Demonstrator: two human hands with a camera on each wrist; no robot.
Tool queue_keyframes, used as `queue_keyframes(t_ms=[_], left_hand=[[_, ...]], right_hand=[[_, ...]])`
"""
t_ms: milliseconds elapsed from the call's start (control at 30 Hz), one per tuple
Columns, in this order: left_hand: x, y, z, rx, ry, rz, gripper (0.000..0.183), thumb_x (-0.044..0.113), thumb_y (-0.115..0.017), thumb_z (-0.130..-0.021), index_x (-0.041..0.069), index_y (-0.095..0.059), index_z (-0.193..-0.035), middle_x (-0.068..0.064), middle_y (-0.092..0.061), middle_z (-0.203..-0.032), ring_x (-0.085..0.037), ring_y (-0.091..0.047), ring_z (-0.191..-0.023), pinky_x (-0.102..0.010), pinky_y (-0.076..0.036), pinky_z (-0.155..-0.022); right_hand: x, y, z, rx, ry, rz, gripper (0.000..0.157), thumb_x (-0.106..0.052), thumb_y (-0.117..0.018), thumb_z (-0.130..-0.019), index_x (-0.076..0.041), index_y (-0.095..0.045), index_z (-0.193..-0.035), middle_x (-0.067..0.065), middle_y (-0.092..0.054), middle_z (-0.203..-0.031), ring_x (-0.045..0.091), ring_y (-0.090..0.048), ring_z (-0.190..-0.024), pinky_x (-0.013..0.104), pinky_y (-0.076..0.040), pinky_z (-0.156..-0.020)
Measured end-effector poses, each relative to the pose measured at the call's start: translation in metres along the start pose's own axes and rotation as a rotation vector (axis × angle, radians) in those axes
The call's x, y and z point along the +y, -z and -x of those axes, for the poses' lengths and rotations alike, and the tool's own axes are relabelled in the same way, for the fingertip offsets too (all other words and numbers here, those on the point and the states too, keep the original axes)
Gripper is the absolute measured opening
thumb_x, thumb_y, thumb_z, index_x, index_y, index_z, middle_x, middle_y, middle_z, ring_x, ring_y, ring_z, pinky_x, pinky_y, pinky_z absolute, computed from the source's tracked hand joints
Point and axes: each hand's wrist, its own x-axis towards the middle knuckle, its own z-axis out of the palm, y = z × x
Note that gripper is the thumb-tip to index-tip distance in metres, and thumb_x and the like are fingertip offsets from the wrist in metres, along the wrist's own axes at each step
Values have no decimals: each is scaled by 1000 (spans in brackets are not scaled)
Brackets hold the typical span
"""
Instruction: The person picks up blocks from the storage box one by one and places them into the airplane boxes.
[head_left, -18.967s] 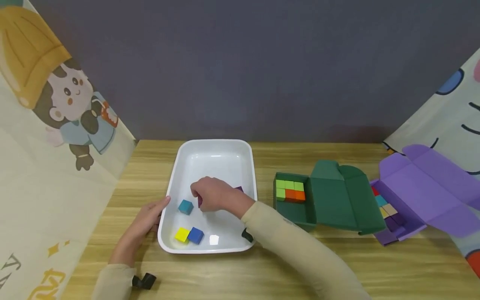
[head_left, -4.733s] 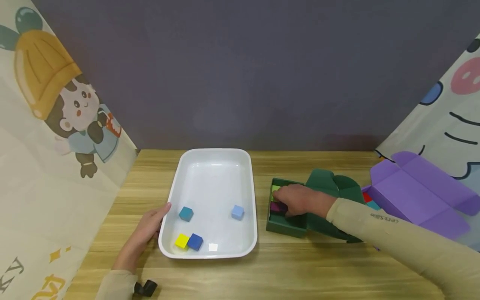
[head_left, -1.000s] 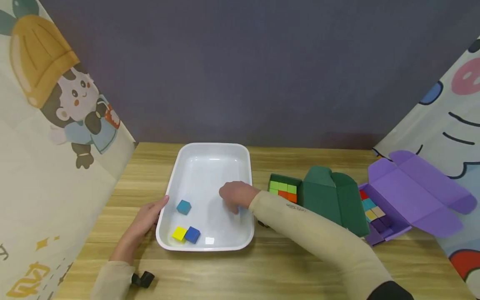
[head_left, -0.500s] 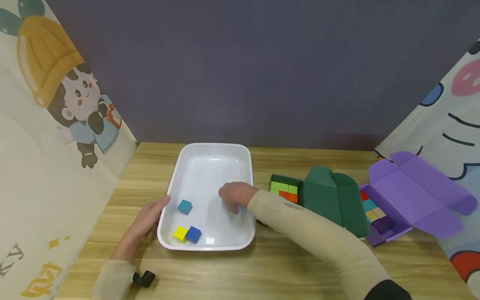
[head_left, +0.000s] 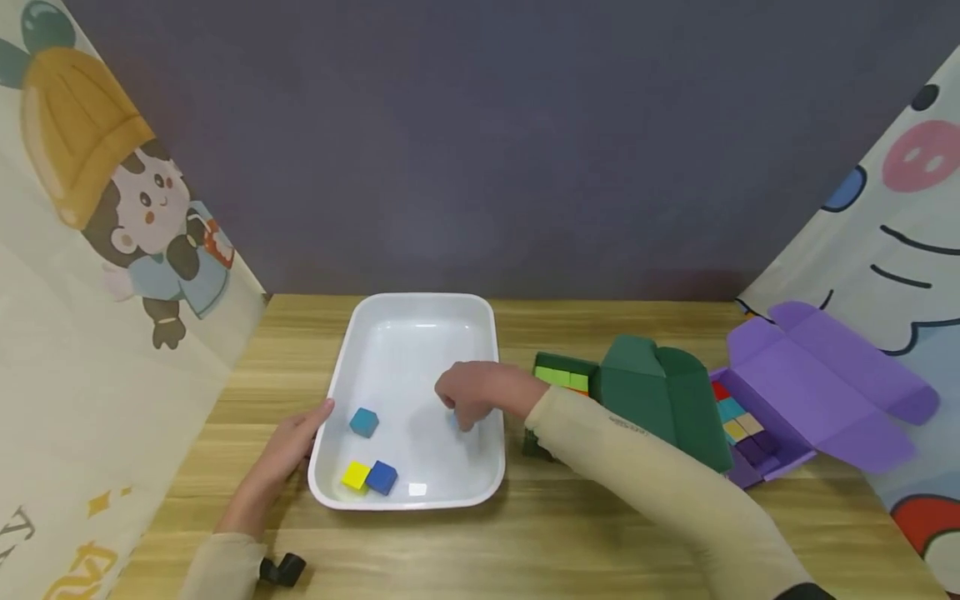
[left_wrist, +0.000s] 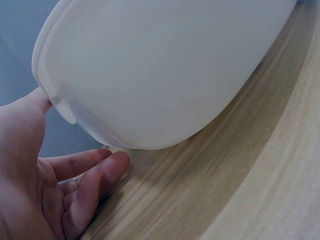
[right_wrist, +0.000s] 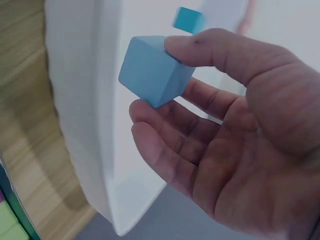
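Note:
My right hand (head_left: 472,392) is over the right half of the white tray (head_left: 341,367). In the right wrist view it pinches a light blue cube (right_wrist: 152,70) between thumb and fingers; from the head view the hand mostly covers that cube. My left hand (head_left: 292,442) holds the tray's left edge, its thumb at the rim and its curled fingers (left_wrist: 82,165) low against the outer wall. A teal cube (head_left: 364,422) lies in the tray, with a yellow cube (head_left: 356,477) and a dark blue cube (head_left: 382,477) side by side nearer the front.
Right of the tray stands an open green box (head_left: 663,400) holding lime and orange cubes, partly hidden by my right sleeve. Farther right, an open purple box (head_left: 817,392) contains several cubes in red, teal, tan, yellow and dark purple. A dark grey wall rises behind the table.
Earlier my right hand was in the green box at dark purple cubes. It then came back over the tray and now pinches the light blue cube. The left hand has stayed at the tray's edge.

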Motion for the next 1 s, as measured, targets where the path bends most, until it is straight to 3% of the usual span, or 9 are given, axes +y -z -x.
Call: queue_keyframes(t_ms=[400, 800, 1000], left_hand=[[1, 2, -1, -10, -7, 18, 82, 63, -42, -96, -9, -51, -133, -16, -70, -97, -23, -66, -77, -36, -56, -62], [2, 3, 3, -19, 13, 25, 84, 65, -43, -95, -9, -49, -134, -16, -69, -99, -23, -66, -79, -36, -56, -63], [2, 1, 2, -14, 13, 23, 84, 65, -43, -94, -9, -50, -133, -16, -69, -98, -23, -66, -78, -36, -56, -62]], right_hand=[[17, 17, 59, 111, 108, -83, 18, -12, -73, -82, -16, -59, -93, -4, -57, -83, 13, -47, -69, 27, -42, -60], [39, 8, 98, 155, 227, -171, 9, -9, -65, -87, -13, -57, -88, -4, -46, -73, 10, -37, -61, 29, -37, -59], [65, 0, 112, 164, 211, -256, 10, -7, -65, -87, -14, -58, -89, -2, -51, -80, 12, -38, -65, 31, -37, -61]])
